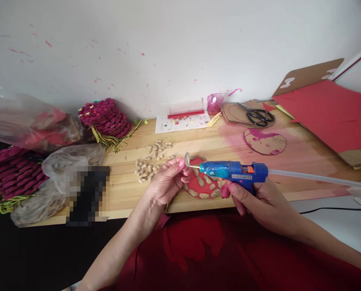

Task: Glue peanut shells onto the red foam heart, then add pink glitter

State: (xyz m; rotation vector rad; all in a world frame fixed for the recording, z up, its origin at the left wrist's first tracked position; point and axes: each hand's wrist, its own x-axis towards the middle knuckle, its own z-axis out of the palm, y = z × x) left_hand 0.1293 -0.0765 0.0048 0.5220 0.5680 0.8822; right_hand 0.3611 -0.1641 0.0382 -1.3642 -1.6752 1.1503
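Red clothing (195,246) nearest; the right hand (254,201) is curled round a glue gun (218,170), the left hand (167,181) pinches a peanut (186,159); the red disc (203,188) looks part-covered, loose peanuts (150,167) remaining.

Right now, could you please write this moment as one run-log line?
left hand: pinching peanut | right hand: holding blue hot-glue gun | nozzle: at peanut | red disc: bearing peanuts
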